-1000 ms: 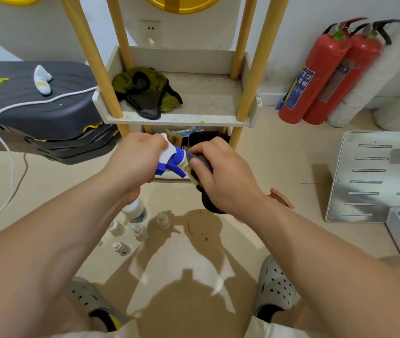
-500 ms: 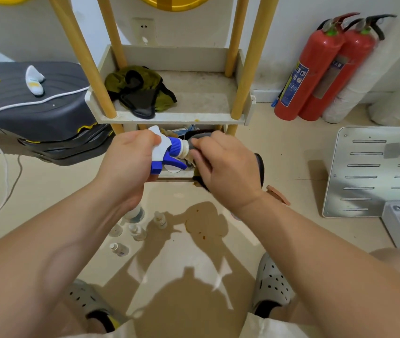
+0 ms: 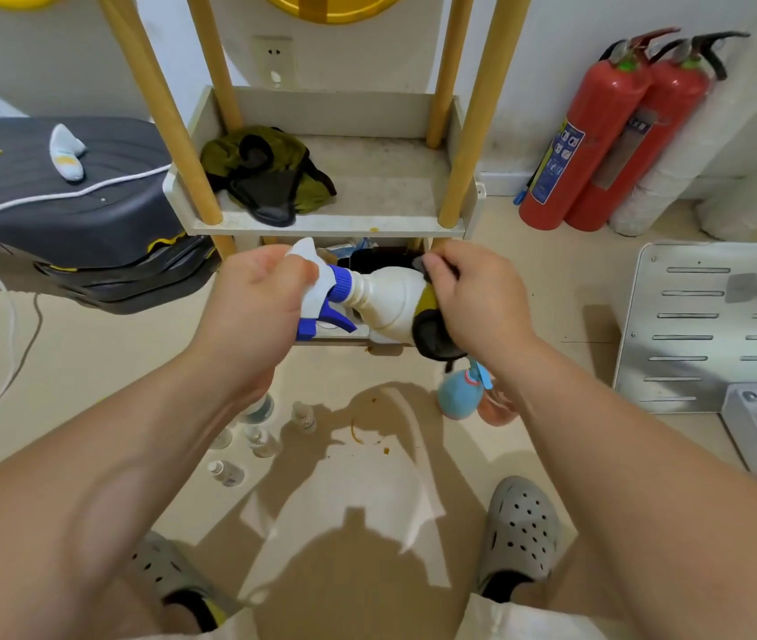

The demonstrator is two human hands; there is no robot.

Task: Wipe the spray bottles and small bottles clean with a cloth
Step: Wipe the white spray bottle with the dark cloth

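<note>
The white spray bottle (image 3: 388,302) is held sideways in the air, in front of the lower tier of the wooden shelf unit (image 3: 335,224), with its blue-and-white trigger head pointing to the person's left. The left hand (image 3: 256,302) has its fingers (image 3: 291,274) closed around that trigger head. The right hand (image 3: 473,297) has its fingers closed on a dark cloth (image 3: 434,334), pressing it against the base end of the bottle; the cloth bunches under the palm, and a fold of it hangs below the bottle.

On the floor (image 3: 90,362) beneath the left forearm stand several small bottles (image 3: 261,443), close together, and one more small bottle (image 3: 225,473) lies on its side a little nearer the person. Under the right wrist sits a light-blue spray bottle (image 3: 457,397), with an orange one (image 3: 496,406) just beside it, partly hidden by the arm.

A crumpled green-and-black rag (image 3: 270,173) lies in the left half of the shelf unit's middle tier. Two red fire extinguishers (image 3: 598,136) lean against the wall to the right.
</note>
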